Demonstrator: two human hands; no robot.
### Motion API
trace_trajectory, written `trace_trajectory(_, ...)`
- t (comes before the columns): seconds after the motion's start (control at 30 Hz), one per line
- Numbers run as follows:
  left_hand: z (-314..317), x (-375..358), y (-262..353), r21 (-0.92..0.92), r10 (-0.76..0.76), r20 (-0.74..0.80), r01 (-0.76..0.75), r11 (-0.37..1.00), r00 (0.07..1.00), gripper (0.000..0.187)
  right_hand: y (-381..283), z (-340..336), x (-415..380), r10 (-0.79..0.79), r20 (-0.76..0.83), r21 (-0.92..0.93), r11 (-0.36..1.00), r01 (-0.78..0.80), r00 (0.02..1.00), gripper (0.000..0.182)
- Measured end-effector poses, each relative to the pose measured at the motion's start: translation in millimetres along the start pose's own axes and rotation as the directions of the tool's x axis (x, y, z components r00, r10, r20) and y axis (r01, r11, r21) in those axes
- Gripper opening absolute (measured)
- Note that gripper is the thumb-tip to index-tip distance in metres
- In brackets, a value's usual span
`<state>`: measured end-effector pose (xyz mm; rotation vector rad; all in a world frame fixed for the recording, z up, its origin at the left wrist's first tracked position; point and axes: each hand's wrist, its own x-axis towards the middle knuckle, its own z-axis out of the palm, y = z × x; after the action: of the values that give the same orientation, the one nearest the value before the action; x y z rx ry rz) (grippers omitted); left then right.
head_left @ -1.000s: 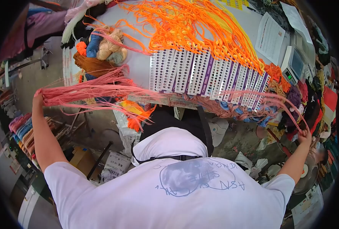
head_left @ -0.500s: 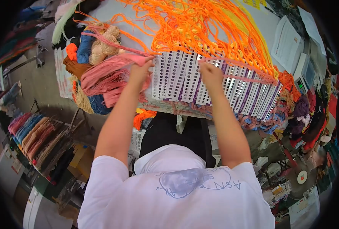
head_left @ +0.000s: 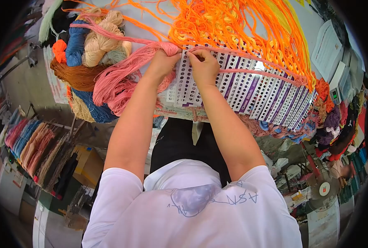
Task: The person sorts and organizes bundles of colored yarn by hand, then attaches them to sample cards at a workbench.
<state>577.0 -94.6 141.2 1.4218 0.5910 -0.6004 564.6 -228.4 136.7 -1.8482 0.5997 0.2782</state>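
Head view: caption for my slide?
Left hand grips a pink yarn bundle, right hand pinches pink strands above white perforated cards.

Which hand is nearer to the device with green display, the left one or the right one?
Right. The right hand is over the punched cards, left of the device; the left hand, on the pink yarn, is farther left.

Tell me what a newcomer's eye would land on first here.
Probably the bright orange yarn, spilling down onto the row of hole-punched cards. Next, the pink yarn, bunched beside the left hand and gripped in it, with more pink strands crossing the cards from the right hand.
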Motion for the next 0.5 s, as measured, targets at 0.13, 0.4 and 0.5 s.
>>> trace_trajectory(0.13, 1.7, -4.3, 11.6, 0.029, -0.050, 0.012, 0.050, 0.998, 0.999, 0.016, -1.2, -2.0, -12.2, -0.294, 0.003, -0.115, 0.949, 0.292, 0.956, 0.014)
trace_trajectory(0.4, 3.1, 2.1, 4.3, 0.327, 0.001, -0.175, 0.057, 0.943, 0.985, 0.020, -3.4, -16.7, -13.5, -0.419, 0.172, -0.067, 0.898, 0.435, 0.891, 0.022)
trace_trajectory(0.5, -32.6, 1.6, 7.0, 0.235, 0.122, -0.350, -0.039, 0.971, 0.929, 0.018, -18.3, -39.2, -7.3, -0.391, 0.202, -0.394, 0.807, 0.441, 0.898, 0.025)
